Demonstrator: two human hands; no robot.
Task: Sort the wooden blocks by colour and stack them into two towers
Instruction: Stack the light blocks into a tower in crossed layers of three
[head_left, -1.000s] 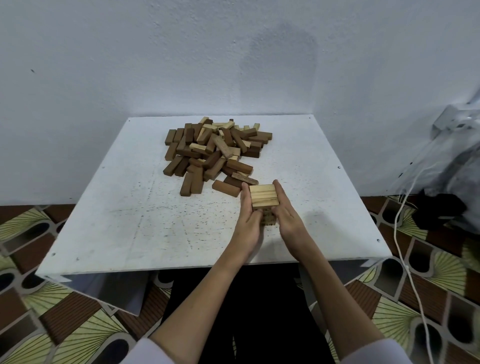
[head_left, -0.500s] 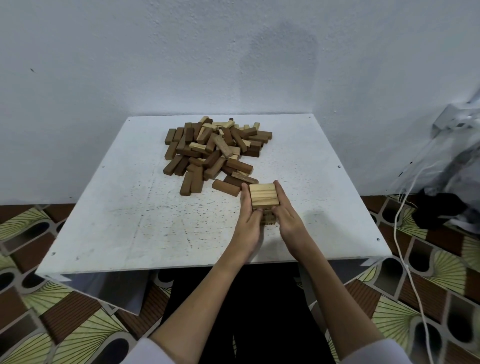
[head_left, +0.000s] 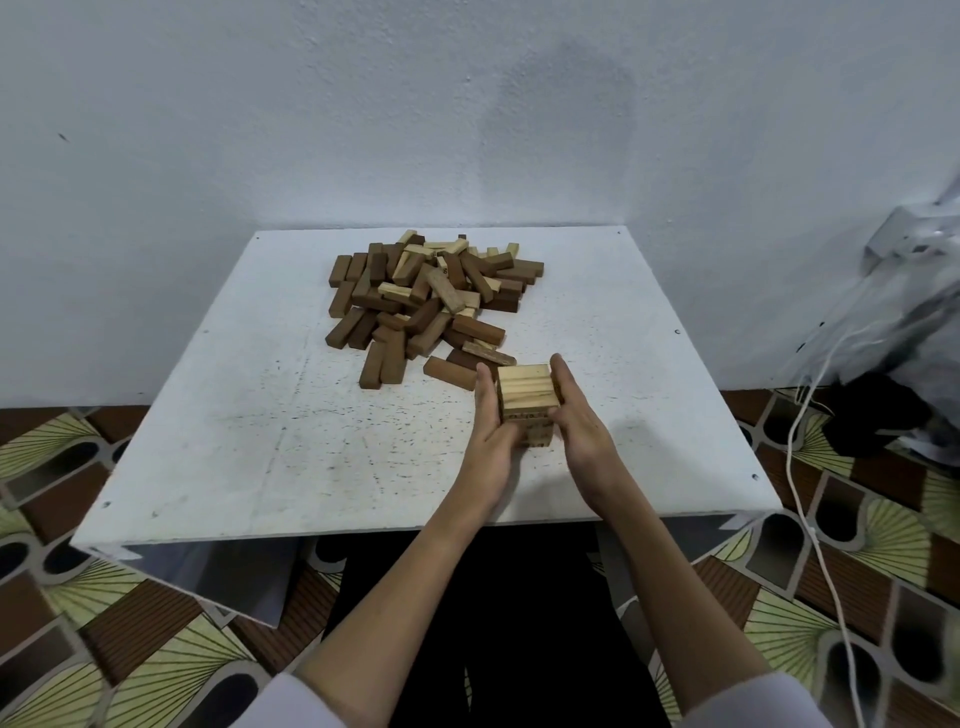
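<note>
A short tower of light wooden blocks (head_left: 525, 395) stands near the front right of the white table (head_left: 270, 447). My left hand (head_left: 491, 431) presses flat against its left side with straight fingers. My right hand (head_left: 576, 415) presses flat against its right side. A loose heap of dark and light blocks (head_left: 426, 301) lies behind the tower toward the table's back. One dark block (head_left: 451, 372) lies just left of my left fingertips.
A white wall rises behind the table. A white cable (head_left: 810, 499) and a dark bundle with plastic (head_left: 883, 410) lie on the patterned floor to the right. The table's front edge runs just below my wrists.
</note>
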